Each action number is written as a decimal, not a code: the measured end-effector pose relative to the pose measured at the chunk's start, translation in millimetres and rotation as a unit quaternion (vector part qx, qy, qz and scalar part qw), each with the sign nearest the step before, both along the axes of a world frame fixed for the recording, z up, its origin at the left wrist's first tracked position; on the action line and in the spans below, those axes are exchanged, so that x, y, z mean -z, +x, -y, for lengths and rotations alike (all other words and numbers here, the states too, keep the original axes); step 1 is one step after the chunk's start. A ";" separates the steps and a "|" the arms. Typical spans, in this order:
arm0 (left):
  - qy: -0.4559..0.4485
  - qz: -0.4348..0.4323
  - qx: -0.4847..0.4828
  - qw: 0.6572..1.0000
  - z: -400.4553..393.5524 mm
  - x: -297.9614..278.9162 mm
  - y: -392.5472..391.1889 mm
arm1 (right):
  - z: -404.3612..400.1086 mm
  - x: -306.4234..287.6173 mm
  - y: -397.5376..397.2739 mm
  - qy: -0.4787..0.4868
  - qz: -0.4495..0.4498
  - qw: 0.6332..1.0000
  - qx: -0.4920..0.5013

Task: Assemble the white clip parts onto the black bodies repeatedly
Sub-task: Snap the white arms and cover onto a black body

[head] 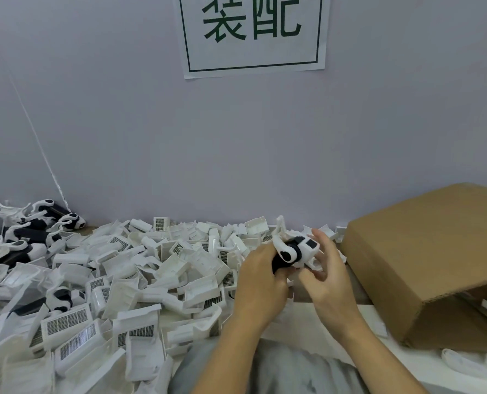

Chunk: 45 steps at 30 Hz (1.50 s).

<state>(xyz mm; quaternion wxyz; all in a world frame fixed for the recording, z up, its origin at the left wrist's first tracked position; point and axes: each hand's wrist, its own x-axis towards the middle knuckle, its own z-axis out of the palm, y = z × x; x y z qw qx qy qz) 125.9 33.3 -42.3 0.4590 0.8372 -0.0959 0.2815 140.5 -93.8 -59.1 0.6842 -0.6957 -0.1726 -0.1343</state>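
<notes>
One black body [279, 261] was gripped in the curled left hand [260, 282] above the table edge, steadied for fitting, while a white clip part [305, 248] was pinched against it by right hand [329, 275] fingers.

Left hand [260, 275] grip curled tight; right hand [326, 268] fingers curled, close beside

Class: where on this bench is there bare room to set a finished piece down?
Bare strip between the right hand and the cardboard box, plus the bench edge before the box. Crowded: white parts pile left of the left hand.
</notes>
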 end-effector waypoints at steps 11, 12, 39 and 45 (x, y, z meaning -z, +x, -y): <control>0.154 -0.045 -0.016 0.987 -2.1 0.9 -3.5 | -2.5 0.3 9.0 0.030 -0.026 0.998 0.055; 0.150 -0.053 -0.014 0.987 -1.6 0.1 -3.5 | -1.8 -0.2 9.3 0.034 -0.027 0.997 0.060; -0.658 -0.135 0.092 0.735 -11.6 -17.6 -0.5 | -5.5 2.4 6.1 0.050 -0.097 0.994 -0.008; -0.617 -0.169 0.076 0.765 -11.3 -19.5 1.6 | -7.4 2.9 6.2 0.043 -0.125 0.991 -0.012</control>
